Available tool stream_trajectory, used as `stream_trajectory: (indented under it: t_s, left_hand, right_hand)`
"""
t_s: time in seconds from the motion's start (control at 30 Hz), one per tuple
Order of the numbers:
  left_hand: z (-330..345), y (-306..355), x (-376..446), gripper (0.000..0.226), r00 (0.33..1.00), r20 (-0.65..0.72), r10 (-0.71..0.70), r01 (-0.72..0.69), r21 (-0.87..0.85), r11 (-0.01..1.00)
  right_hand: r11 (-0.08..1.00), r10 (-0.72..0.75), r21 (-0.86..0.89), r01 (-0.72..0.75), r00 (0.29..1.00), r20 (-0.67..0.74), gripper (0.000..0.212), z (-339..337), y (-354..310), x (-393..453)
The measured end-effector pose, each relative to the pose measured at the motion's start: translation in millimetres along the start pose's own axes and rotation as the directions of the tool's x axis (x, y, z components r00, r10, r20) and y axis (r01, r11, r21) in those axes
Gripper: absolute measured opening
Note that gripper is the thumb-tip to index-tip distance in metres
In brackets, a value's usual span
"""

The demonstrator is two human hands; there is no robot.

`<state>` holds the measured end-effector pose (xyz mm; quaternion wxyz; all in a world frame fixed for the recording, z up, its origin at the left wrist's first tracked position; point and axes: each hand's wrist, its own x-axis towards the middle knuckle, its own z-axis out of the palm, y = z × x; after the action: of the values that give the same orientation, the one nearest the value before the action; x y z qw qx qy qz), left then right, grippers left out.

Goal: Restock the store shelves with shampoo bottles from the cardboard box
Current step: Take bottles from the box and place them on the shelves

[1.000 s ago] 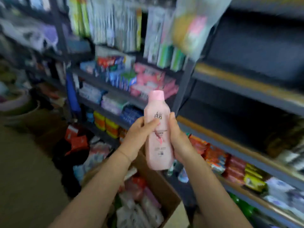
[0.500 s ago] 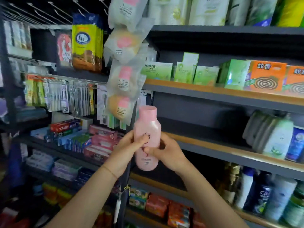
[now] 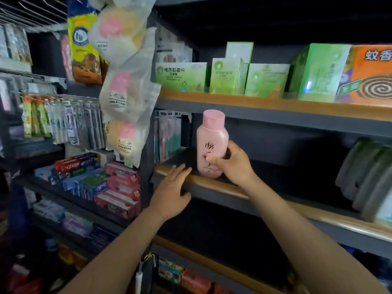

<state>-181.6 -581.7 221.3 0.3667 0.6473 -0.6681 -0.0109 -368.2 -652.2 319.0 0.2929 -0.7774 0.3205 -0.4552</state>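
A pink shampoo bottle [image 3: 212, 141] with a pink cap stands upright at the left end of the middle shelf [image 3: 275, 200], just behind its wooden front edge. My right hand [image 3: 233, 164] grips the bottle's lower half from the right. My left hand [image 3: 171, 194] rests on the shelf's front edge left of the bottle, fingers straight, holding nothing. The cardboard box is out of view.
Green boxes [image 3: 229, 77] and an orange mosquito-coil box [image 3: 369, 75] fill the shelf above. Pale bottles [image 3: 369, 177] lean at the middle shelf's right end. Hanging sponge packs [image 3: 125, 92], toothbrushes [image 3: 63, 119] and toothpaste boxes [image 3: 99, 181] crowd the left rack.
The bottle went from both hands in front of the shelves onto the middle shelf. My left hand let go and dropped to the shelf edge. The view rose away from the box.
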Motion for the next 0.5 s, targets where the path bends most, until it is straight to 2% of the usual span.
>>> stream_trajectory:
  t_s: [0.07, 0.13, 0.2, 0.27, 0.3, 0.37, 0.5]
  left_hand:
    - [0.4, -5.0, 3.0, 0.07, 1.0, -0.009, 0.009, -0.01, -0.021, 1.0]
    - [-3.0, -8.2, 6.3, 0.07, 1.0, 0.003, 0.012, -0.012, -0.045, 0.999]
    - [-8.2, -6.7, 3.9, 0.067, 1.0, -0.024, -0.002, -0.002, -0.169, 0.986]
    - [-14.2, -2.1, -6.3, 0.055, 0.979, -0.166, -0.121, 0.033, -0.452, 0.891]
    - [-17.4, 0.8, -13.4, 0.047, 0.946, -0.226, -0.231, 0.048, -0.607, 0.794]
    - [-21.0, 4.1, -28.6, 0.029, 0.87, -0.229, -0.437, 0.094, -0.793, 0.602]
    - [3.2, -25.6, -56.1, 0.027, 0.819, -0.04, -0.572, 0.352, -0.753, 0.556]
  right_hand:
    - [0.998, -0.059, 0.024, 0.06, 0.997, -0.04, 0.043, 0.4, -2.7, -2.2]
    - [0.983, -0.179, 0.034, 0.182, 0.982, -0.065, 0.044, 3.2, -13.5, -13.4]
    - [0.96, -0.274, 0.037, 0.276, 0.96, -0.065, 0.05, 9.3, -24.7, -31.6]
    - [0.951, -0.298, 0.069, 0.301, 0.953, -0.046, 0.053, 20.3, -27.3, -50.6]
    - [0.952, -0.291, 0.09, 0.293, 0.956, -0.033, 0.053, 26.9, -25.5, -59.0]
    - [0.955, -0.271, 0.129, 0.269, 0.962, 0.003, 0.054, 42.0, -18.2, -73.2]
    - [0.982, -0.163, 0.121, 0.148, 0.979, 0.124, 0.059, 76.5, 15.5, -98.4]
